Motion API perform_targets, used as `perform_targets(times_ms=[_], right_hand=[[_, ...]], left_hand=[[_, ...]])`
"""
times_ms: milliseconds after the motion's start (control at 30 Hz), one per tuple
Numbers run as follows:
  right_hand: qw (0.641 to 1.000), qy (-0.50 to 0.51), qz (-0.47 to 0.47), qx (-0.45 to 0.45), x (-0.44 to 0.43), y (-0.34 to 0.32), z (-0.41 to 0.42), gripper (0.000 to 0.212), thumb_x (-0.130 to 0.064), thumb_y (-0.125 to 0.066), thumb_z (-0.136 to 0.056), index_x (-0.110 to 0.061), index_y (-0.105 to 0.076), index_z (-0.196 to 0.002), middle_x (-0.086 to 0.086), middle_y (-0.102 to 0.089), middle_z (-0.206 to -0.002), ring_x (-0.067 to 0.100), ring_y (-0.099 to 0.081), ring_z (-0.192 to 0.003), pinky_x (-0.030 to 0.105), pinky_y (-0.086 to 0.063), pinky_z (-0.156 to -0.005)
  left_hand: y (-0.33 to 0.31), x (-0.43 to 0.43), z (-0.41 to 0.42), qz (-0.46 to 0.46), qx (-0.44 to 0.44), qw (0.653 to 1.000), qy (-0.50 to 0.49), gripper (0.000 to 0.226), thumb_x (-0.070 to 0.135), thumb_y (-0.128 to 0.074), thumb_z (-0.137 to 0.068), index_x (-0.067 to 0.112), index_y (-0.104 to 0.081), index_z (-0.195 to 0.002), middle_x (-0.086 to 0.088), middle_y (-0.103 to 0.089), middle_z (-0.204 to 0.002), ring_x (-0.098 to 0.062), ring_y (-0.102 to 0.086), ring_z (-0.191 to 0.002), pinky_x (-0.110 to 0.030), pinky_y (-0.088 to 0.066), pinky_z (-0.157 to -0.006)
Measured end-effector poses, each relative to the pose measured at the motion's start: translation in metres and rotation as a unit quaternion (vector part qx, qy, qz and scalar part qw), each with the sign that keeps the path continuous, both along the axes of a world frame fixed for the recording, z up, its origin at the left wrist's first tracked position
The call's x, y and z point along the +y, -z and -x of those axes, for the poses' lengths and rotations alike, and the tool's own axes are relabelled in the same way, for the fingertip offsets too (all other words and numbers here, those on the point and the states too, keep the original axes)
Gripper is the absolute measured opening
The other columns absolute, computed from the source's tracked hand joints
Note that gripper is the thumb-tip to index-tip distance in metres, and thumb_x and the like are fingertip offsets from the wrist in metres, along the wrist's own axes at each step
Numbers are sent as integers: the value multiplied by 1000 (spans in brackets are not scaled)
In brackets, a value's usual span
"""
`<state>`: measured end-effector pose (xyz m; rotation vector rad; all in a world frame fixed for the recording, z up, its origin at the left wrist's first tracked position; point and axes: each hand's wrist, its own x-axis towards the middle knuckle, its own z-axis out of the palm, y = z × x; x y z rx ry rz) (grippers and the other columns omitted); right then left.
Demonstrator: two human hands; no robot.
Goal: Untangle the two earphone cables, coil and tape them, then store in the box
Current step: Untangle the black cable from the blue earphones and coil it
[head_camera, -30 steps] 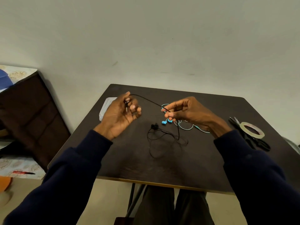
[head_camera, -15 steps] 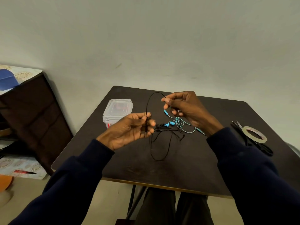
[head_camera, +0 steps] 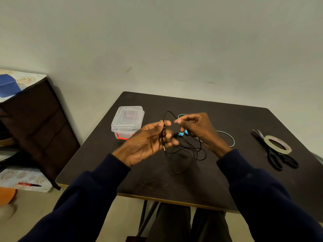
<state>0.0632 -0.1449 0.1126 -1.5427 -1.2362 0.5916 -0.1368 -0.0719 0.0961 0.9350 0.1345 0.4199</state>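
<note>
Over the dark table [head_camera: 174, 186] my left hand [head_camera: 148, 140] pinches the black earphone cable [head_camera: 190, 151] near its plug, which hangs below my fingers. From that pinch the cable arcs up to my right hand [head_camera: 197, 128], which pinches it between thumb and forefinger. The rest of the black cable droops in loose loops onto the table. The blue earphone cable [head_camera: 230, 138] lies on the table behind my right hand, its blue earbuds partly hidden. The clear lidded box [head_camera: 128, 121] with red clips stands at the left.
A roll of clear tape [head_camera: 279, 144] lies on black scissors [head_camera: 274, 154] at the table's right side. A dark cabinet [head_camera: 35, 126] stands to the left of the table. The wall rises just behind the table's far edge.
Both hands have come closer together above the table, and the black loop between them has shortened. The blue cable now lies more spread out to the right.
</note>
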Motion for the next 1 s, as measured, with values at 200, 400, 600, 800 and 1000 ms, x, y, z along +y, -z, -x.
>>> perform_targets(times_ms=[200,400,600,800,1000], right_hand=[[998,-58,-4,14,1,11,14,26,6,-61,-89,-12,-73,-75,5,-70,-62,5,-56,-49,19,-42,-48],[993,-110,41,5,-6,30,36,17,-16,-63,-97,-7,-75,-105,8,-71,-71,10,-49,-43,19,-39,-43],[978,-75,-4,-193,-19,3,22,15,-20,-69,-93,-11,-79,-98,1,-74,-70,10,-69,-60,24,-57,-62],[942,-30,-102,-317,-17,-25,5,9,-18,-79,-83,-16,-81,-91,-6,-76,-84,2,-69,-74,19,-53,-67],[967,-18,-135,-216,-3,-27,2,6,-15,-78,-83,-11,-79,-88,-3,-76,-81,7,-72,-74,28,-60,-70]], left_hand=[[-25,-1,-14,-17,-114,992,42,30,5,-30,-106,-4,-55,-120,-34,-45,-145,-45,-45,-137,-45,-43,-112],[-28,26,-44,-1,-151,979,-136,44,12,-51,-91,0,-52,-133,-16,-51,-148,-28,-48,-138,-43,-30,-120],[-14,35,-45,-234,32,948,-212,33,12,-52,-102,2,-59,-133,-6,-64,-135,-15,-54,-133,-38,-32,-119],[-20,13,-42,-350,204,903,-140,31,-3,-38,-100,-14,-67,-98,-22,-74,-83,-30,-73,-75,-39,-61,-79],[-34,9,-37,-243,217,938,-118,36,25,-37,-104,3,-59,-86,1,-33,-55,-11,-28,-49,-25,-34,-48]])
